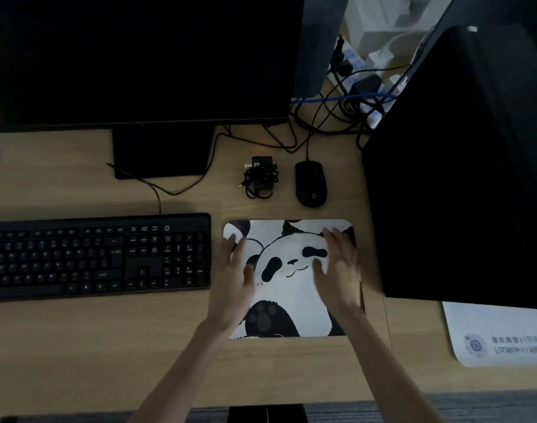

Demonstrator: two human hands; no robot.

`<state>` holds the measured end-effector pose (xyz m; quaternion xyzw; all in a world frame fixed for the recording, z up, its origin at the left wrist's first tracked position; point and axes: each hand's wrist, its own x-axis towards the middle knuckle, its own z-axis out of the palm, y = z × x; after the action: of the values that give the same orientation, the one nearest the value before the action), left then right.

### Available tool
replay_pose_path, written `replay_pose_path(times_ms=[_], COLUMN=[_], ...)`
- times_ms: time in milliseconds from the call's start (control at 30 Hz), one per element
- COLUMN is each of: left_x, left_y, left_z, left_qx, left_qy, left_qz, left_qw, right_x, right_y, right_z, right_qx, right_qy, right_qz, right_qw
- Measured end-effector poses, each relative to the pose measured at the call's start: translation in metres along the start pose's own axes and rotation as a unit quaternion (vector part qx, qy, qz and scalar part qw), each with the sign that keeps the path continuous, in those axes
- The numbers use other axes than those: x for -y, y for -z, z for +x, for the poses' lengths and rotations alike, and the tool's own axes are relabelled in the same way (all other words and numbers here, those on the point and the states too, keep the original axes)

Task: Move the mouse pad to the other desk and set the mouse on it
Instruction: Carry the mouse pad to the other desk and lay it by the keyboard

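A white mouse pad (291,288) printed with black pandas lies flat on the wooden desk (78,346), to the right of the keyboard. My left hand (235,279) rests over its left edge, fingers spread. Over the pad's right side my right hand (340,270) also has its fingers apart. Neither hand grips anything. A black wired mouse (310,183) sits on the desk just beyond the pad's far edge, untouched.
A black keyboard (96,254) lies left of the pad. A dark monitor (145,59) stands behind it. A bundled charger (260,177) sits beside the mouse. A black computer tower (462,166) rises close on the right, with a white sheet (499,334) in front and cables behind.
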<state>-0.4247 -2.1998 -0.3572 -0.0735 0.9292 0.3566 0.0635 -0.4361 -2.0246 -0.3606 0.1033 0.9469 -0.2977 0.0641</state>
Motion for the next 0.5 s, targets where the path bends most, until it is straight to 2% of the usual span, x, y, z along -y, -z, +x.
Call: replay_pose_path(times_ms=[100,200,300,500], left_x=[-0.016,-0.015,0.006,0.018], left_y=[-0.014,-0.028,-0.035,-0.041], left_z=[0.029,0.048,0.051,0.042], left_qx=[0.059,0.104,0.135,0.079], left_qy=[-0.064,-0.087,-0.096,-0.089], left_qz=[0.093,0.157,0.178,0.189], left_qw=[0.992,0.978,0.97,0.975], right_x=[0.023,0.03,0.012,-0.025], right_y=[-0.016,-0.03,-0.037,-0.036], right_z=[0.016,0.029,0.035,0.038], right_qx=[0.082,0.122,0.127,0.079], right_qy=[0.092,0.116,0.129,0.12], right_qz=[-0.069,-0.105,-0.127,-0.172], right_qw=[0.99,0.98,0.975,0.975])
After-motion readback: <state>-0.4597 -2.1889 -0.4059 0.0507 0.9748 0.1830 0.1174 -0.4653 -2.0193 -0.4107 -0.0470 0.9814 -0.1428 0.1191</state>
